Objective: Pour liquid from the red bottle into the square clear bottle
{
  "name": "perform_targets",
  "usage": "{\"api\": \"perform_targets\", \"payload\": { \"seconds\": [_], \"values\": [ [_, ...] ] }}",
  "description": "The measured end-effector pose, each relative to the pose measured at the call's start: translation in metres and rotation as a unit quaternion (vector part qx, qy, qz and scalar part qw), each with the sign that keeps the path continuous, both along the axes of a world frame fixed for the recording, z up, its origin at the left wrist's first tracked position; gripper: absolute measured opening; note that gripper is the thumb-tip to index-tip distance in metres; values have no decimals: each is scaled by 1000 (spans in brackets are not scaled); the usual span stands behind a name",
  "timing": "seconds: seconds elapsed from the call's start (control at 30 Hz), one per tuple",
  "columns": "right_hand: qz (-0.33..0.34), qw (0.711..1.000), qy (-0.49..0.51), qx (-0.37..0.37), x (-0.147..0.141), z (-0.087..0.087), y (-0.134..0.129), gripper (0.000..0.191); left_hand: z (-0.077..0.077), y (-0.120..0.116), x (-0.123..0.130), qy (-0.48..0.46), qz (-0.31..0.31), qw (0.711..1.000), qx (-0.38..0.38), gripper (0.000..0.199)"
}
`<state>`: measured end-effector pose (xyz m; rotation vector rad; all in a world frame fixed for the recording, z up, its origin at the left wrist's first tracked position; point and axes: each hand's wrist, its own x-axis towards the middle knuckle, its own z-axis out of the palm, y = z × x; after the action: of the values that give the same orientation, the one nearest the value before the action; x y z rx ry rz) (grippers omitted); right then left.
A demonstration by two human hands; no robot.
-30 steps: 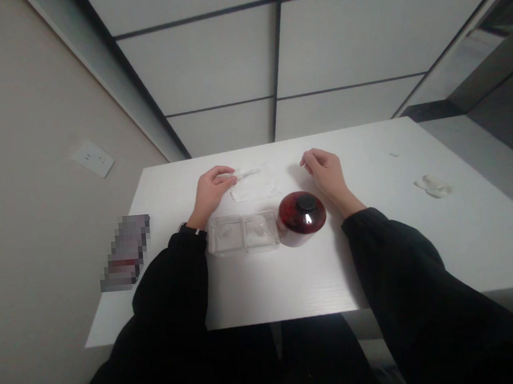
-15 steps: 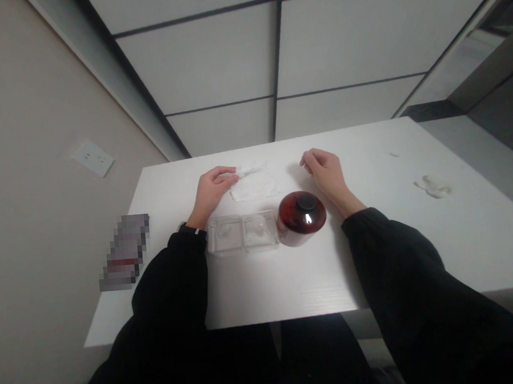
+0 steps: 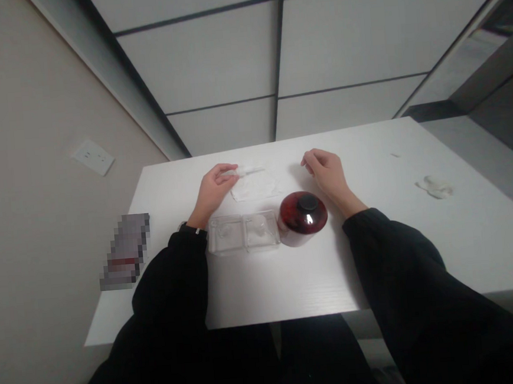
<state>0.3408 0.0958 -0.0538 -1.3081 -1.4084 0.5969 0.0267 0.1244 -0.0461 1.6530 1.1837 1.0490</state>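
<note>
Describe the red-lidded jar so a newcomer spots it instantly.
On the white table, look to the middle, at the clear two-section tray. Immediately right of it stands a round jar. Its glossy dark red lid with a black knob sets it apart from the colourless tray.

On the table (image 3: 282, 290), mid-frame, a clear container (image 3: 243, 235) sits just left of a jar (image 3: 303, 216), a tissue (image 3: 255, 187) lies behind them between the person's left hand (image 3: 217, 182) and right hand (image 3: 326, 169), a pixelated object (image 3: 125, 249) lies at frame left, and a scrap (image 3: 436, 187) at frame right.
</note>
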Motion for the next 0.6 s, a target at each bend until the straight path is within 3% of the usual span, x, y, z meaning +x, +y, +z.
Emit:
{"api": "perform_targets", "payload": {
  "seconds": [0.6],
  "values": [
    [2, 1000, -2, -8, -1, 4, -2, 45, -3, 1, -2, 14, -21, 1000, 8, 31]
  ]
}}
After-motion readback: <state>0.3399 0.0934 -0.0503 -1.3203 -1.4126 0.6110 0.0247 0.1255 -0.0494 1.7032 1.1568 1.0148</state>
